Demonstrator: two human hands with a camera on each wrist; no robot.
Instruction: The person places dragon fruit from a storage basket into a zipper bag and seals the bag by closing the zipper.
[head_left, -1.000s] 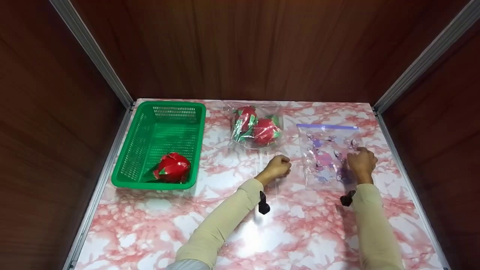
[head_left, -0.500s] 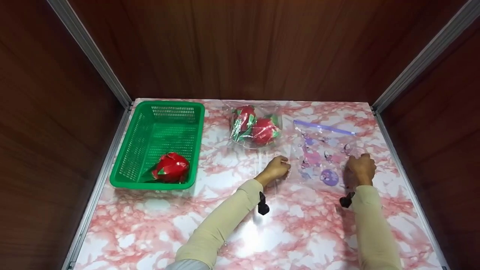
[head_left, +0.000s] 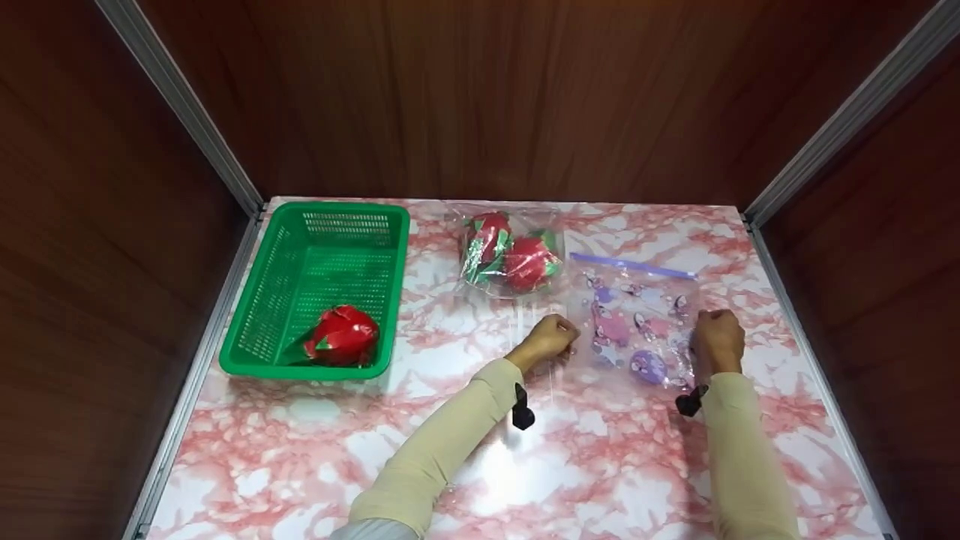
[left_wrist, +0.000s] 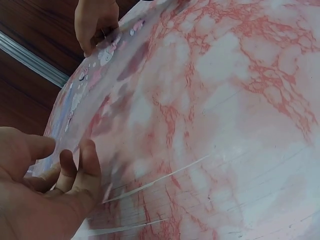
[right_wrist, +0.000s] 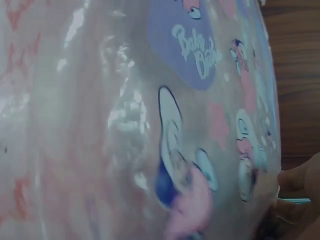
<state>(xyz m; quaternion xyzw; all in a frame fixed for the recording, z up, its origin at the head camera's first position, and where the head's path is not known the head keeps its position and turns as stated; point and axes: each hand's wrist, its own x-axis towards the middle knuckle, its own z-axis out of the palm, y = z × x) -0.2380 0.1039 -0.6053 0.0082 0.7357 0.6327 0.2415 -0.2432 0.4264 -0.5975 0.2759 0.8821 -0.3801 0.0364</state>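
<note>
A clear zip bag [head_left: 651, 326] printed with cartoon figures lies flat on the table, its purple zip strip [head_left: 634, 265] at the far side. My right hand [head_left: 720, 340] pinches the bag's right edge; the right wrist view shows its fingertips [right_wrist: 287, 195] at that edge. Close by the bag's left edge is my left hand [head_left: 550, 341]. In the left wrist view its fingers [left_wrist: 89, 157] are loosely curled, the thumb apart from them, and nothing shows between them.
Behind the left hand, a clear bag [head_left: 512, 251] holds two red dragon fruits with green tips. To the left, a green plastic basket [head_left: 400, 277] contains one dragon fruit [head_left: 343, 335]. Dark wooden panels [head_left: 480, 97] enclose the marbled table [head_left: 300, 465] at the back and sides.
The printed zip bag has slid left toward my left hand and turned a little, its zip strip now slanting. My right hand has shifted slightly left; the left hand has barely moved.
</note>
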